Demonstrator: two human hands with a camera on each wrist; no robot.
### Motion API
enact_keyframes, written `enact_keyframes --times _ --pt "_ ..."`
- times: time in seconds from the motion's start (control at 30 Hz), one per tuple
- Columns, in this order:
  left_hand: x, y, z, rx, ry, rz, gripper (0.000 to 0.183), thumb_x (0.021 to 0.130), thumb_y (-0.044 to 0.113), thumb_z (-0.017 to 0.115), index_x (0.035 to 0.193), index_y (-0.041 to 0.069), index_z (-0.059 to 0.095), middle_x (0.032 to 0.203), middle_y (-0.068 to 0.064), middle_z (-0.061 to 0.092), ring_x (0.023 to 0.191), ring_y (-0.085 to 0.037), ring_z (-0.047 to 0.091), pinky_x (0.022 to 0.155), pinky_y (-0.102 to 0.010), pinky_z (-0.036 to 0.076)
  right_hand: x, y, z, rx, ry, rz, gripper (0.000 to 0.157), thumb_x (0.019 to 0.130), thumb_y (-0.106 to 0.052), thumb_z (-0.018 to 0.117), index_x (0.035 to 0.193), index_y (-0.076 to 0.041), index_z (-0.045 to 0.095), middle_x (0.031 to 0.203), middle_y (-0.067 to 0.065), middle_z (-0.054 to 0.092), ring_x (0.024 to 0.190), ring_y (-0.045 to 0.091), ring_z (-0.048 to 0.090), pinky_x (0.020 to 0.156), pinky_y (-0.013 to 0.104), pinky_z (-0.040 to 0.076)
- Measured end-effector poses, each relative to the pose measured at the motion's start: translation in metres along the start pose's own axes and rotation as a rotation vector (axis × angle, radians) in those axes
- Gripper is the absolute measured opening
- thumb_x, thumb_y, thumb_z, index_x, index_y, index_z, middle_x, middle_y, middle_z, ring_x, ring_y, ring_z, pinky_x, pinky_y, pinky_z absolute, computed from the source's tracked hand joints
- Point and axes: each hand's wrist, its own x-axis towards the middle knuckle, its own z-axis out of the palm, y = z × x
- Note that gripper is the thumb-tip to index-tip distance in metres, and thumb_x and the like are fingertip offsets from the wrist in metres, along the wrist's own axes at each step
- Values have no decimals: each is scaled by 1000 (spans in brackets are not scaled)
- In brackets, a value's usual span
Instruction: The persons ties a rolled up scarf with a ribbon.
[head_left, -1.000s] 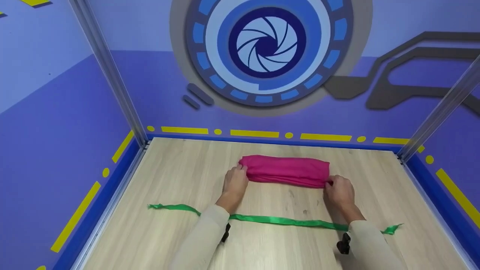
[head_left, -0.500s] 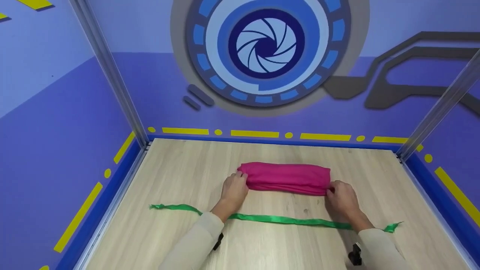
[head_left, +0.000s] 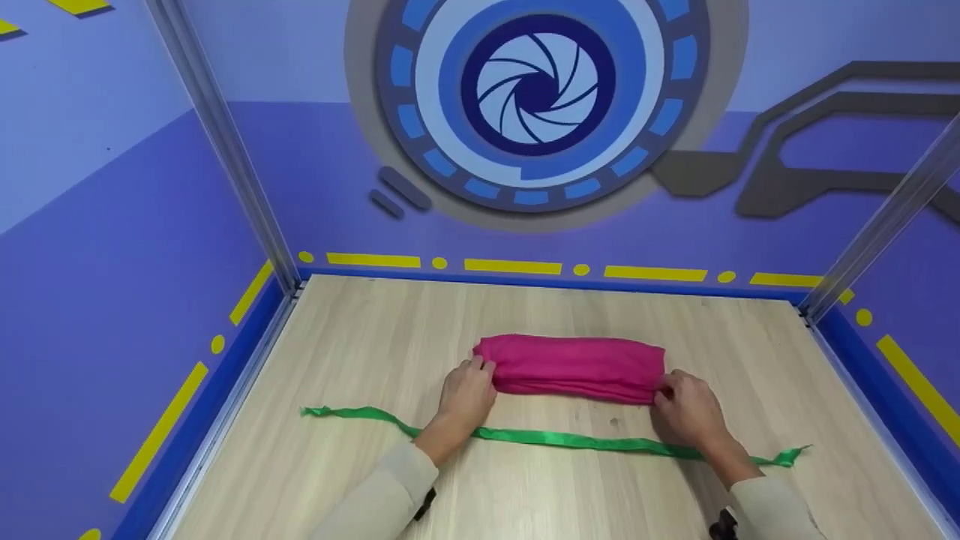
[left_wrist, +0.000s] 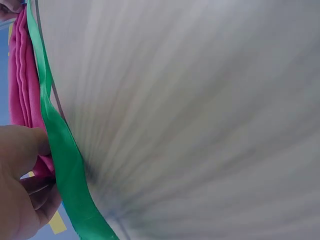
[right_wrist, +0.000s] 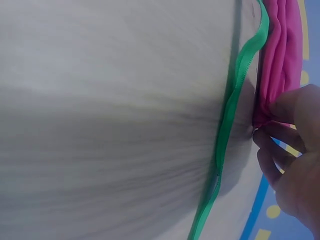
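Observation:
A folded pink cloth [head_left: 574,366] lies as a long bundle across the table, with layered folds along its near edge. My left hand [head_left: 463,394] pinches its left end; in the left wrist view, thumb and fingers close on the pink fabric [left_wrist: 25,90]. At the opposite end my right hand [head_left: 691,409] pinches the near corner, thumb on top and fingers below in the right wrist view. Nearer to me a green ribbon [head_left: 555,438] stretches left to right, and both wrists pass over it.
The wooden table [head_left: 360,330] is bounded by a blue back wall [head_left: 315,187] and side walls with metal corner posts [head_left: 225,142]. Black straps [head_left: 424,504] show under the sleeves.
Both hands have drawn the pink cloth toward me, closer to the green ribbon. The ribbon stays where it was, and the grip at both ends is kept.

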Motion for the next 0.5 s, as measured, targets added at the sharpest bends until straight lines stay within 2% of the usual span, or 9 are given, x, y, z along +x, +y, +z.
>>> enact_keyframes --times 0.2,0.33,0.5 --pt "-4 2 1 24 46 21 26 90 19 82 112 8 72 108 -11 69 91 -25 69 71 -35 59 -4 3 4 0 38 -24 14 89 1 72 101 4 77 87 9 67 80 27 64 73 50 54" --pt "-6 2 0 47 27 26 27 92 20 81 114 8 72 110 -11 70 93 -24 70 71 -35 59 -6 3 7 6 72 -42 10 89 1 73 98 3 76 86 8 66 79 27 63 72 50 54" --pt "-4 1 -2 33 -3 24 25 94 19 79 114 8 71 110 -12 70 95 -25 70 73 -36 59 -9 2 10 34 101 -23 8 91 1 74 99 1 76 87 9 66 82 28 63 74 52 53"
